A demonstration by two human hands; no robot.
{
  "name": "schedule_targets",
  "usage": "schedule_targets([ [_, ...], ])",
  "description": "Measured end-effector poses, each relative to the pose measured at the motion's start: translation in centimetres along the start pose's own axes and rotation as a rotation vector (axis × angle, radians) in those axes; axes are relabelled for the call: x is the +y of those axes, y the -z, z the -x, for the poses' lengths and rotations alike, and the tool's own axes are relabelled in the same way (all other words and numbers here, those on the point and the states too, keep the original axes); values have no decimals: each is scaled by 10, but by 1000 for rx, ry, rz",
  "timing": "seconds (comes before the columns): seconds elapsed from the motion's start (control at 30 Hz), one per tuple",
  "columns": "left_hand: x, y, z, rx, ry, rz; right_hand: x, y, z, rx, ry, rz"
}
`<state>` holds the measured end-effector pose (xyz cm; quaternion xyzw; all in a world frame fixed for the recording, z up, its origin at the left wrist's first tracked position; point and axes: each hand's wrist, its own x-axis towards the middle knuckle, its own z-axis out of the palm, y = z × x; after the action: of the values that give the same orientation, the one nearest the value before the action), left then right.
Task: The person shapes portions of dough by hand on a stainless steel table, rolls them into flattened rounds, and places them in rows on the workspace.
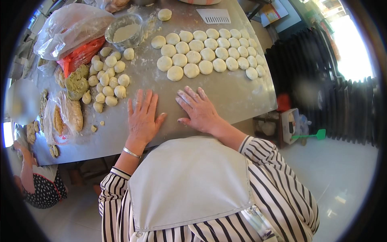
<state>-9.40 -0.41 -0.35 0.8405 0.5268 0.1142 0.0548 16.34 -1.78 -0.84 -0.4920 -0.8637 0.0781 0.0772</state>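
My left hand [144,117] lies flat on the metal table [177,139], fingers spread and pointing away from me, with a bracelet at the wrist. To its right my right hand [198,109] rests on the same surface, its floury fingers apart. Neither holds anything. Left of my left hand is a heap of small pale dough balls [109,78], some pinched to a point. Beyond my right hand, flattened round dough pieces [205,67] sit in several close rows. Farther back lies one more dough round [164,15] by itself.
A clear bowl of flour [125,31] stands behind the dough balls. Plastic bags [72,30] and a greenish lump [77,84] crowd the left side. A white slotted scraper [213,16] lies at the back. Another person's arm [26,165] shows at far left.
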Motion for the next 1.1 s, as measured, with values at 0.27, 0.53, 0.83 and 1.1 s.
schedule_targets([
  [0.27,0,-26,0,-22,6,-36,4,-9,1,-110,-12,20],
  [0.53,-8,-7,3,-18,113,214,9,1,-7,-56,-17,-169],
  [0.83,-35,24,-1,-368,577,546,14,31,12,-115,-281,-177],
  [1.1,10,10,21,45,92,462,9,30,28,-2,12,-148],
])
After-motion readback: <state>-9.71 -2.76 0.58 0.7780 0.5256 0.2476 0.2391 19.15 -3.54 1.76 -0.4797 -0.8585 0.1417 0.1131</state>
